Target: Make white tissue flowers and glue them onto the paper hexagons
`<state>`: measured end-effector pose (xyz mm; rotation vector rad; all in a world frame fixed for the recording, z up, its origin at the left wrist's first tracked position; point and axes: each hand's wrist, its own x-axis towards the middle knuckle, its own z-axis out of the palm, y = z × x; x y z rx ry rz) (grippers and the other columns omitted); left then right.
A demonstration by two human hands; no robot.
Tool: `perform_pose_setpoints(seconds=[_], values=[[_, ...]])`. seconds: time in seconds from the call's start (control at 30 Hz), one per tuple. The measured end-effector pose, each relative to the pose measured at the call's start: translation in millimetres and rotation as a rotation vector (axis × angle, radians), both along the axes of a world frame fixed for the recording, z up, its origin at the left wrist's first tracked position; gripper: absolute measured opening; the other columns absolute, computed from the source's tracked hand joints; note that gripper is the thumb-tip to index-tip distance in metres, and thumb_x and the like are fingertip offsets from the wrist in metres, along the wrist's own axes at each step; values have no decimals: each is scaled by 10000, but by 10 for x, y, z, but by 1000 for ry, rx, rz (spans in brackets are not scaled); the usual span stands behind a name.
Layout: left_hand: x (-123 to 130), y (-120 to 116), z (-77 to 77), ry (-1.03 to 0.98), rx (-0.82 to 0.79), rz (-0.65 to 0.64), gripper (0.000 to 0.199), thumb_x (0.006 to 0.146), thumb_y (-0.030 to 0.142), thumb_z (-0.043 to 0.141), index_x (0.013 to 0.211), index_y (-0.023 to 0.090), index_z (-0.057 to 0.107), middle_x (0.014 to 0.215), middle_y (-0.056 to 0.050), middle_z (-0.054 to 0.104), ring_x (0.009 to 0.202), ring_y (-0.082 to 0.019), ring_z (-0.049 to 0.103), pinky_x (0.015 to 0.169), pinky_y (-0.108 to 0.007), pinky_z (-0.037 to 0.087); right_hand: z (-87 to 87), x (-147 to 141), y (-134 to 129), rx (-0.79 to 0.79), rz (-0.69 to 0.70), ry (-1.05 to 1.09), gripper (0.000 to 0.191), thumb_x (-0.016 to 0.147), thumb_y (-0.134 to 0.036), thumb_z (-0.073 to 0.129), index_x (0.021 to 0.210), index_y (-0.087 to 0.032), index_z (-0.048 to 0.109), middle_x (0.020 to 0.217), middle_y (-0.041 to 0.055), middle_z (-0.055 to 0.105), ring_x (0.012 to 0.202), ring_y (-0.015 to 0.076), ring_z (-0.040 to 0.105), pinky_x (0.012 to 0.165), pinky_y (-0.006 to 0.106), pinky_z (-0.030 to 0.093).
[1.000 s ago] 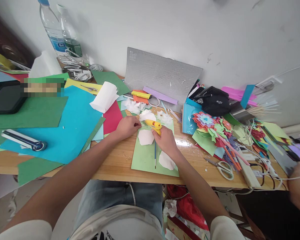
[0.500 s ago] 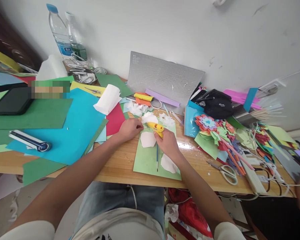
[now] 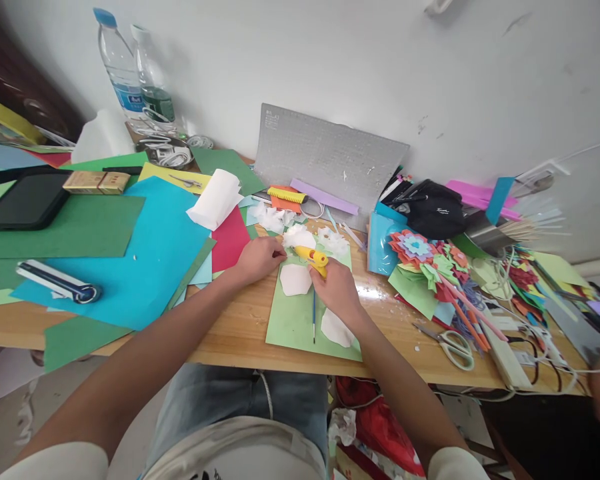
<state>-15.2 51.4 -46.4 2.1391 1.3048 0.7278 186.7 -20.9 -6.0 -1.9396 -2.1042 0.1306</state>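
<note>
My right hand point(image 3: 337, 290) grips a yellow glue gun point(image 3: 311, 257), its nozzle pointing left toward my other hand. The fingertips of my left hand point(image 3: 264, 260) are pinched together just left of the nozzle; whatever they hold, if anything, is too small to make out. Below the gun a light green sheet point(image 3: 290, 323) lies on the table. On it rest a white paper piece point(image 3: 296, 280), a second white piece point(image 3: 336, 328) partly behind my right wrist, and a thin blue brush point(image 3: 315, 317). Crumpled white paper petals point(image 3: 300, 235) sit just beyond the nozzle.
Scissors point(image 3: 455, 348) and paper flowers point(image 3: 416, 250) lie to the right, near a power strip point(image 3: 507, 357) with cables. A grey cutting mat point(image 3: 330, 157) leans on the wall. Leftward are a blue sheet point(image 3: 155, 257), a stapler point(image 3: 60, 282), a phone point(image 3: 25, 200) and bottles point(image 3: 125, 80).
Almost nothing differs. Both hands and the glue gun stay in place, and the view has shifted very slightly.
</note>
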Motion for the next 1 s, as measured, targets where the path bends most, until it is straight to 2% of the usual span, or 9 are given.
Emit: perform_pose_setpoints(seconds=[0.37, 0.57, 0.7, 0.83, 1.0], values=[[-2, -2, 4, 19, 7, -2, 148, 806, 233, 609, 785, 208, 754, 868, -40, 719, 765, -195, 627, 611, -286, 419, 29, 31, -81, 12, -30, -24, 278, 931, -366, 464, 944, -152, 642, 900, 126, 697, 802, 251, 638, 681, 309, 400], [0, 0, 7, 22, -8, -2, 159, 811, 236, 594, 780, 212, 748, 874, -32, 720, 773, -185, 628, 625, -275, 427, 35, 155, -136, 37, -73, 26, 310, 917, -398, 483, 939, -143, 658, 876, 128, 706, 781, 250, 642, 655, 306, 408], [-10, -7, 26, 35, -19, -1, 166, 810, 252, 588, 783, 213, 747, 880, -29, 715, 774, -180, 623, 620, -272, 422, 53, 382, -252, 110, -137, 190, 368, 887, -480, 528, 879, -142, 672, 803, 109, 708, 732, 249, 637, 653, 315, 431], [-17, -6, 42, 58, -8, -3, 185, 817, 279, 578, 796, 213, 750, 879, -33, 710, 763, -180, 615, 624, -279, 422, 39, 744, -463, 211, -241, 365, 415, 863, -525, 568, 902, -130, 689, 803, 95, 713, 720, 232, 629, 691, 330, 470], [-10, -2, 60, 61, -15, 9, 190, 821, 293, 576, 794, 212, 745, 870, -30, 708, 740, -175, 607, 600, -278, 402, -123, 1226, -763, 303, -379, 386, 439, 870, -519, 568, 986, -113, 691, 901, 116, 724, 790, 240, 630, 773, 365, 487]])
